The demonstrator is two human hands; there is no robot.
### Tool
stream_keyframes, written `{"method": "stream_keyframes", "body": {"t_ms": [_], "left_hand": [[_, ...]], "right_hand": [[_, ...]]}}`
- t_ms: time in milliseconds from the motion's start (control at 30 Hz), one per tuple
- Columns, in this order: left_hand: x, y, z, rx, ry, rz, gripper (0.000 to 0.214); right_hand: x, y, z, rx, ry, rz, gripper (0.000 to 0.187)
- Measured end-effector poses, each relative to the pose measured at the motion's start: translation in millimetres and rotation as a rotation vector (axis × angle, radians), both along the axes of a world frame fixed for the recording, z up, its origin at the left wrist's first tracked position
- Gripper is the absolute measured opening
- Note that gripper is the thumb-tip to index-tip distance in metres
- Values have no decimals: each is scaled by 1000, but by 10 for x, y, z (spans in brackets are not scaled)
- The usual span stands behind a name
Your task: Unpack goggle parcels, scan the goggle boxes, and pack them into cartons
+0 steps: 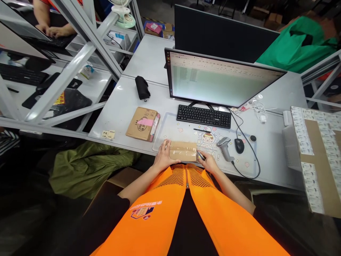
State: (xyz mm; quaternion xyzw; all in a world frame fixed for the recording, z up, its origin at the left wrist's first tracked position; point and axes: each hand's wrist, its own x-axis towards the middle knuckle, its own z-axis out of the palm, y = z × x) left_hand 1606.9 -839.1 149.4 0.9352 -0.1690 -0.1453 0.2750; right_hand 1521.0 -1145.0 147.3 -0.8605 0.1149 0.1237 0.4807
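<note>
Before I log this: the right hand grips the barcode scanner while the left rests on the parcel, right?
No: the head view shows the barcode scanner on the desk mat, apart from the right hand. The left hand does rest on the parcel.

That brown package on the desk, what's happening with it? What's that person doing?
A person in an orange vest has both hands on the taped brown parcel, which lies on a printed desk mat. The left hand rests on its left end. The right hand holds a small dark tool at its right end. A barcode scanner sits beside the right hand, and another cardboard parcel lies further left on the desk.
</note>
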Motion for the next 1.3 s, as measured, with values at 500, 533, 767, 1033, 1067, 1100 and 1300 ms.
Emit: {"method": "stream_keyframes", "body": {"t_ms": [500, 533, 767, 1033, 1067, 1100, 1300], "left_hand": [[10, 268, -284, -448, 112, 120, 126], [-4, 288, -333, -496, 162, 173, 126], [-94, 189, -544, -766, 459, 369, 122], [-72, 204, -633, -765, 353, 292, 117], [-74, 199, -660, -765, 345, 290, 115], [-76, 189, -687, -766, 342, 294, 115], [-76, 112, -771, -835, 348, 375, 115]], "right_hand": [[365, 99, 634, -409, -27, 176, 50], [484, 240, 741, -433, -32, 265, 47], [994, 1316, 941, -680, 19, 784, 38], [1137, 1845, 1023, -871, -41, 991, 34], [1139, 1867, 1048, -880, -40, 995, 34], [1136, 1880, 1068, -888, -39, 999, 34], [1068, 1856, 1057, -913, -23, 1006, 32]]}}
